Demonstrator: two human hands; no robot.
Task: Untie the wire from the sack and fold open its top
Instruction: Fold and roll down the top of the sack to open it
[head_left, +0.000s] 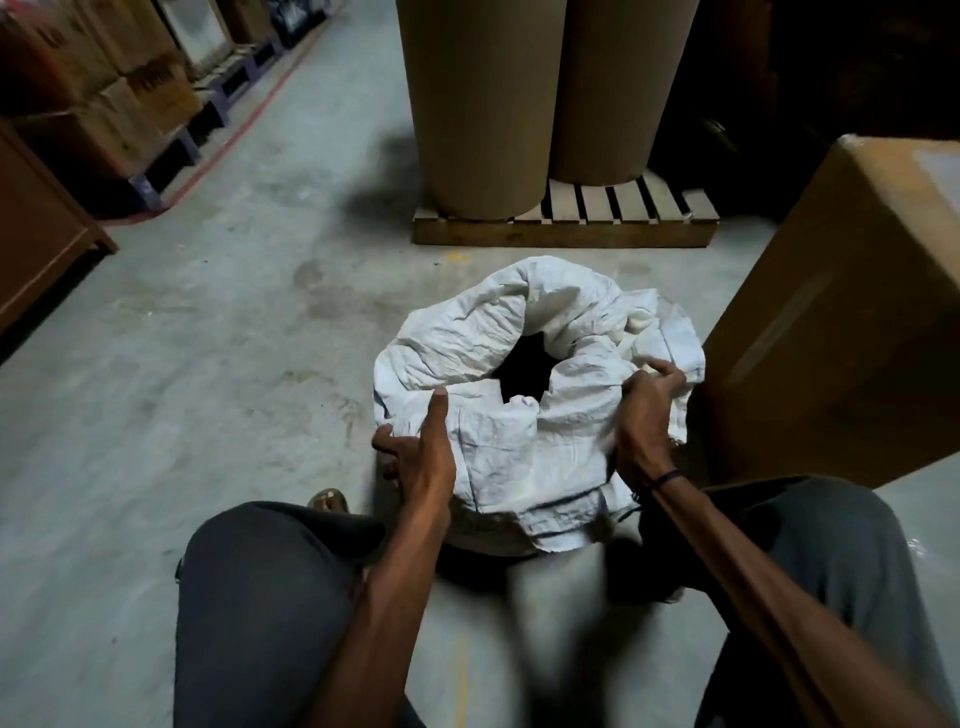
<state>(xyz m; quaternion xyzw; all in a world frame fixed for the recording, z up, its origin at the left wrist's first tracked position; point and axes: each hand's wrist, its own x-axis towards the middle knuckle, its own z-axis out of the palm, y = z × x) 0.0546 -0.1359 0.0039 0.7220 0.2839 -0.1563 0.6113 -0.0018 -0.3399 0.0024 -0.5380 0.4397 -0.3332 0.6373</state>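
Note:
A white woven sack (519, 447) stands on the concrete floor between my knees. Its top is rolled outward into a thick collar around a dark opening (524, 371). My left hand (423, 447) grips the rolled edge on the near left, thumb on top and fingers underneath. On the right side of the collar, my right hand (647, 415) pinches the folded fabric, a dark band on its wrist. No wire shows anywhere on the sack or the floor.
A large cardboard box (852, 322) stands close to the sack's right side. Two tall brown paper rolls (540, 93) stand on a wooden pallet (566, 228) behind it. Stacked cartons on pallets (119, 104) line the far left. A wooden cabinet (41, 234) is at the left edge.

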